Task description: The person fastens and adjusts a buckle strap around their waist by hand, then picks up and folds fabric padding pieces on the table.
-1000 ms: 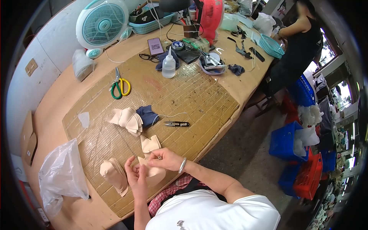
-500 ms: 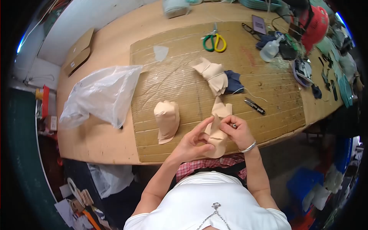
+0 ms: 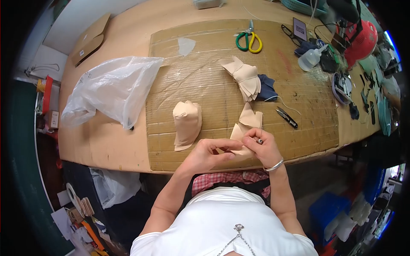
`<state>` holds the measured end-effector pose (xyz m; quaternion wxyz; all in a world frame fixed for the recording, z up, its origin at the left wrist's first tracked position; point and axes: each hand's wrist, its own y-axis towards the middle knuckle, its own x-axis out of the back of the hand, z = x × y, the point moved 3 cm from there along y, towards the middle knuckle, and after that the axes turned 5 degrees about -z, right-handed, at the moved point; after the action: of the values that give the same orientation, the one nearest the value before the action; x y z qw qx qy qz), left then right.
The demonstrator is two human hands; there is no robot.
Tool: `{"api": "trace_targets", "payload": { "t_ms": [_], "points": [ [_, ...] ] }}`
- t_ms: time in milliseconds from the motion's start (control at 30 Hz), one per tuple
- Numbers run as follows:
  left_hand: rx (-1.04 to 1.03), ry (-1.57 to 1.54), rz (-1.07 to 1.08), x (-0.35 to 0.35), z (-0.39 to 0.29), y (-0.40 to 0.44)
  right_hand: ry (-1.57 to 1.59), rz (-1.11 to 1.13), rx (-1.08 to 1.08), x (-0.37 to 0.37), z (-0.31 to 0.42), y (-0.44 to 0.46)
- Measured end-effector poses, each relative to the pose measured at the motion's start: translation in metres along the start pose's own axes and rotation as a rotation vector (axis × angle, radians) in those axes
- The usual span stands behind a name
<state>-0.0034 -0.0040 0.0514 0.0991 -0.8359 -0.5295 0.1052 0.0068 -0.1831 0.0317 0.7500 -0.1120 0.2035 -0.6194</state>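
Observation:
A beige fabric piece (image 3: 242,152) is pinched between my two hands at the cardboard's front edge. My left hand (image 3: 206,155) holds it from the left, thumb and fingers closed on its edge. My right hand (image 3: 265,149) grips the other side; a small shiny metal thing (image 3: 259,141) shows at its fingers, and I cannot tell whether it is a ring or a tool. Just beyond the hands lie loose beige pieces (image 3: 250,116). To the left stands a curved stack of beige pieces (image 3: 187,123). Farther back is a beige bundle (image 3: 247,80) tied with string.
Black thread snips (image 3: 287,118) lie right of the loose pieces, near navy fabric (image 3: 267,88). Green-and-yellow scissors (image 3: 249,42) rest at the back of the cardboard (image 3: 213,59). A clear plastic bag (image 3: 115,91) lies left; a squeeze bottle (image 3: 311,59) stands right.
Both hands have come closer together, and the held beige piece has turned flatter, now mostly covered by my fingers. The whole view has shifted slightly.

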Motion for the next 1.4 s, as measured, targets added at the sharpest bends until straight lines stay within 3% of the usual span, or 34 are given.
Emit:
{"api": "trace_targets", "payload": {
  "t_ms": [100,167,200,267,533,800,1400],
  "points": [
    [0.177,-0.217,0.002,-0.002,0.002,-0.002,-0.135,-0.016,0.083,-0.001,-0.003,0.001],
    [0.182,-0.328,-0.006,-0.005,0.009,-0.001,-0.392,-0.297,0.208,-0.003,0.012,-0.003],
    [0.188,-0.435,-0.002,-0.006,0.013,0.000,-0.396,-0.285,0.209,-0.002,0.013,-0.002],
    [0.167,-0.430,-0.042,-0.006,0.018,0.001,-0.751,-0.522,0.628,0.005,0.027,-0.008],
    [0.046,-0.317,-0.210,-0.009,0.022,0.003,-1.081,-0.289,0.885,-0.009,0.048,-0.039],
    [0.060,-0.268,-0.295,-0.009,0.018,0.001,-1.191,-0.300,0.963,-0.011,0.048,-0.040],
    [0.093,-0.195,-0.249,-0.007,0.021,0.002,-1.173,-0.269,0.971,-0.012,0.046,-0.034]
  ]
}}
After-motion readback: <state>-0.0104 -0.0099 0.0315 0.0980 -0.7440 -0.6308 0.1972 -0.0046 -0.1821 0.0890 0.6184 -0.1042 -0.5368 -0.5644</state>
